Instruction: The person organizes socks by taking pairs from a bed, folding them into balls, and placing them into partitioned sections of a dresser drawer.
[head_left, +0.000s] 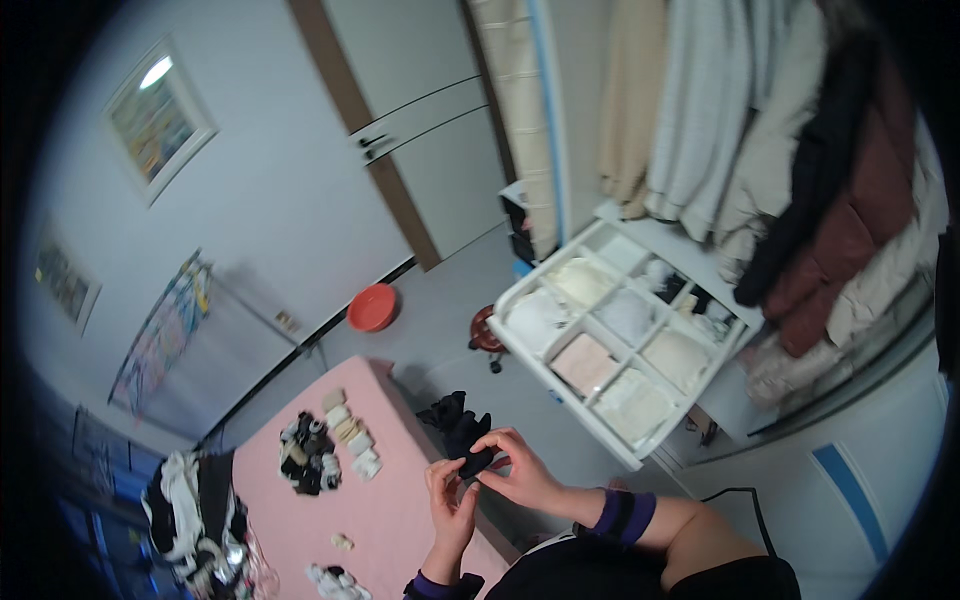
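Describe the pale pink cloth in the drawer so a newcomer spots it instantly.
Find the hanging clothes at upper right; below and left of them, a white divided drawer is pulled out. Along its lower-left edge, the middle of three compartments holds the pale pink cloth. It is the only pink one; its neighbours are whitish or cream.

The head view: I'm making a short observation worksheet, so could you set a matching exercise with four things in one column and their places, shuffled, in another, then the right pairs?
Things
1. dark item
2. red basin
3. divided drawer
4. row of light bundles

Places
A. on the floor, near the wall
B. on the pink cover
C. between the left hand and the right hand
D. pulled out by the hanging clothes

Pairs: 1-C, 2-A, 3-D, 4-B
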